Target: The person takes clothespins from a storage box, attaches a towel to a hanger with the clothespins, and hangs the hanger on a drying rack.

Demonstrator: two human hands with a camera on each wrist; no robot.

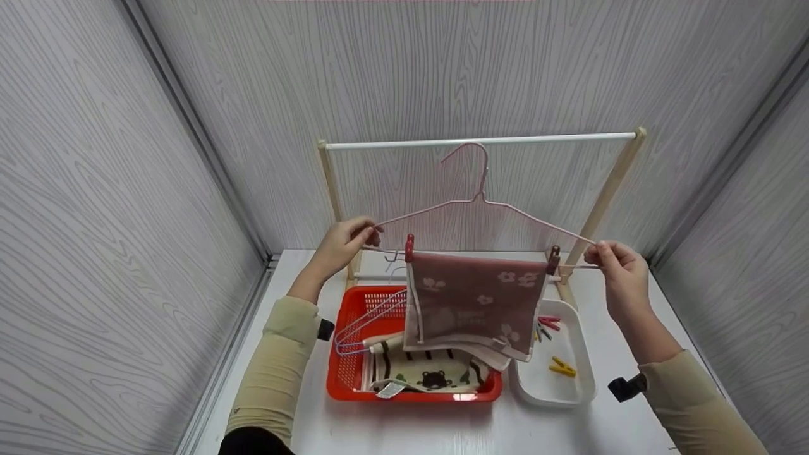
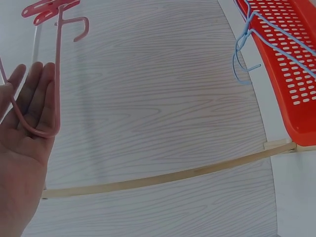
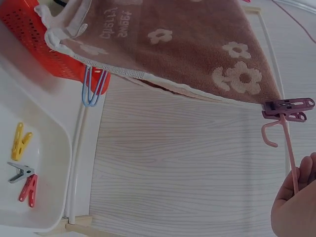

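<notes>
A pink clothes hanger [image 1: 532,219] is held up in front of the drying rack, its hook pointing upward near the white top bar [image 1: 543,138]. My left hand [image 1: 344,243] pinches the hanger's left end, and my right hand [image 1: 626,278] grips the right end between thumb and fingers. From the hanger's lower bar hangs a brownish-pink towel [image 1: 477,303] with pale flowers and a white edge. A red clothespin [image 1: 409,248] clips its left corner; a dark purple clothespin [image 3: 291,104] clips the right one.
Below stands a red basket [image 1: 338,379] with a folded cream bear-print towel [image 1: 414,366] and blue hangers [image 1: 357,328]. Beside it, a white tray [image 1: 588,379] holds several clothespins, among them a yellow clothespin [image 1: 561,366]. Wooden posts [image 1: 610,189] support the rack; patterned panels surround the table.
</notes>
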